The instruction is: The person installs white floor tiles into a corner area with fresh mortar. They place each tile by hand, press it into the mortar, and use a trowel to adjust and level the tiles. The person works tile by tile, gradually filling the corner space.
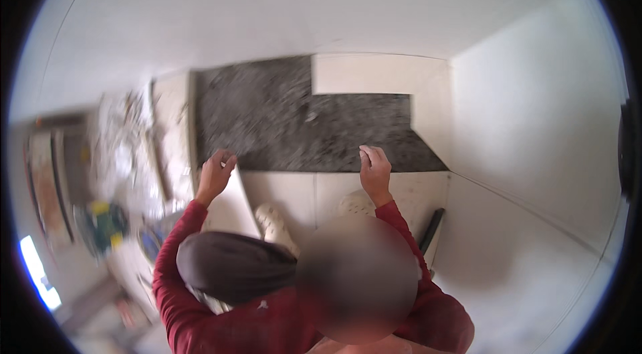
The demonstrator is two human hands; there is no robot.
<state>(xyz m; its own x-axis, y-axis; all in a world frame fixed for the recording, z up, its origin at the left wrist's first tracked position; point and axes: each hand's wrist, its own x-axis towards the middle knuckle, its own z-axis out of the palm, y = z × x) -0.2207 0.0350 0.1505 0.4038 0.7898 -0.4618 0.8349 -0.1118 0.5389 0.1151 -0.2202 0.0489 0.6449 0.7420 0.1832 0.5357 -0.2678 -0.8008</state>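
Observation:
My left hand [216,175] has its fingers curled at the far edge of a narrow white tile [234,205], which it seems to grip. The tile lies beside my bent left knee, partly hidden by my arm. My right hand [376,168] is held over the near border of a dark, rough mortar bed [267,110]. Its fingers are drawn together; whatever they may hold is too small to see. White tiles [381,73] border the bed at the far right, with a stepped edge. Pale floor tiles [284,187] lie along its near side.
White walls rise behind the bed and on the right [535,100]. Pale clogs [273,225] are on my feet. A black bar-shaped object [431,230] lies right of me. A dusty strip with crumpled plastic [124,147] and a blurred green and yellow object [103,223] are at left.

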